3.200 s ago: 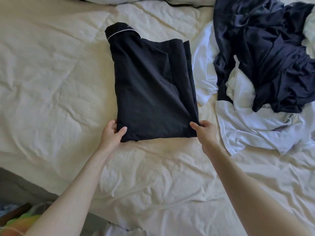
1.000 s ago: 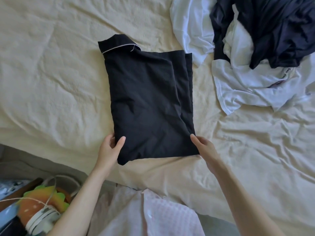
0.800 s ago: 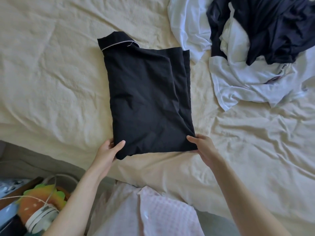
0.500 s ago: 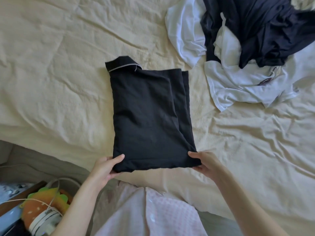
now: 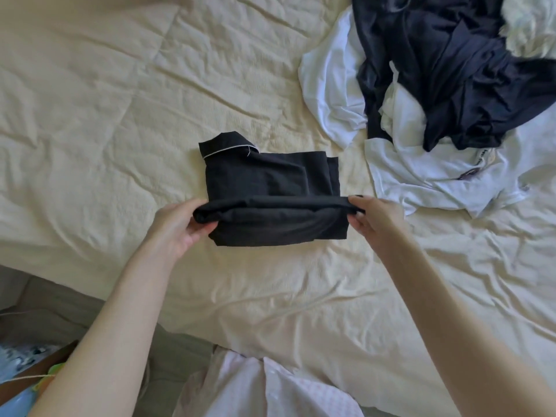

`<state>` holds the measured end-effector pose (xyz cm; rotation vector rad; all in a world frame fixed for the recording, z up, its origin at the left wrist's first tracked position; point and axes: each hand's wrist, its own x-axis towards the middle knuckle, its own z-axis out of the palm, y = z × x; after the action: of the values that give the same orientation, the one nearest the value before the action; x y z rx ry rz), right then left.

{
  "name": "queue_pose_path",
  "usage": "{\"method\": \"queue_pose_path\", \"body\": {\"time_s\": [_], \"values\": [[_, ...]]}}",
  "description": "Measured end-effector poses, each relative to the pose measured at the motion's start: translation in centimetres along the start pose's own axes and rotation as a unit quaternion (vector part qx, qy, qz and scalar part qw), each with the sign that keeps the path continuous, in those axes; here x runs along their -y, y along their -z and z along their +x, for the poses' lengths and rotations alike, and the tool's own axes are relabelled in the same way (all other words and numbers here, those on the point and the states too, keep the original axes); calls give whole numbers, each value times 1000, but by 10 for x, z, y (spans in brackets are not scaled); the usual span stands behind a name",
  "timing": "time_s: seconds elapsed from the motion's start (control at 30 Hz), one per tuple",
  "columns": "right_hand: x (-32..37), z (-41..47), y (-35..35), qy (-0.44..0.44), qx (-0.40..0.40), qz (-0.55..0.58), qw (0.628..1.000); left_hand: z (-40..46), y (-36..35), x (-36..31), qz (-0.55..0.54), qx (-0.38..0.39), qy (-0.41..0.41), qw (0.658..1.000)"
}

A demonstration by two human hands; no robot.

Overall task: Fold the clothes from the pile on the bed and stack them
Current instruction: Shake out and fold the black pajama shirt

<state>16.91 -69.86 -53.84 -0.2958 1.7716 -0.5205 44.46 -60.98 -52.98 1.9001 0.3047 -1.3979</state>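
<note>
Both hands, left hand [image 5: 177,225] and right hand [image 5: 373,213], pinch the near corners of a soft, light black shirt [image 5: 270,194]; unfolded pile [image 5: 436,100] beyond its right.

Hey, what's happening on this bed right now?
A person is folding laundry on a cream quilted bedspread. Both hands grip the near edge of a black garment with thin white piping: the left hand at its left corner, the right hand at its right, lifting that edge up and over toward the collar end. To the right lies an unfolded pile of navy and white clothes, not yet dealt with.
</note>
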Motion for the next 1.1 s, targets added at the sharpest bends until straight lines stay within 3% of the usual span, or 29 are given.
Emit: {"method": "queue_pose_path", "body": {"time_s": [0.2, 0.33, 0.37, 0.43, 0.5, 0.57, 0.6, 0.67, 0.8, 0.9, 0.97, 1.03, 1.1], "values": [[38, 53, -54, -31, 51, 86, 995, 48, -27, -50, 38, -23, -11, 999], [37, 60, -75, 67, 54, 57, 995, 73, -34, -53, 99, -71, -116, 986], [31, 55, -77, 127, 38, -23, 991, 74, -34, -46, 168, -103, -184, 963], [13, 44, -80, 285, 16, -234, 929, 72, -33, -24, 325, -135, -369, 860], [-12, 41, -82, 422, 46, -389, 818, 69, -36, 2, 448, -90, -513, 727], [-32, 47, -87, 504, 61, -514, 691, 75, -44, 22, 553, -30, -545, 629], [-40, 55, -89, 525, 57, -559, 639, 81, -48, 28, 598, -15, -530, 601], [-49, 73, -93, 532, 47, -612, 583, 98, -53, 34, 660, -17, -493, 567], [-56, 107, -87, 470, 20, -685, 557, 129, -55, 39, 724, -35, -443, 527], [-58, 115, -88, 441, 37, -720, 535, 135, -59, 40, 759, -19, -401, 513], [-54, 112, -91, 436, 51, -716, 543, 132, -61, 35, 748, 10, -396, 532], [-49, 105, -88, 449, 66, -681, 575, 121, -57, 28, 653, 39, -445, 612], [-45, 94, -78, 471, 42, -596, 650, 108, -47, 25, 499, 4, -513, 698]]}}
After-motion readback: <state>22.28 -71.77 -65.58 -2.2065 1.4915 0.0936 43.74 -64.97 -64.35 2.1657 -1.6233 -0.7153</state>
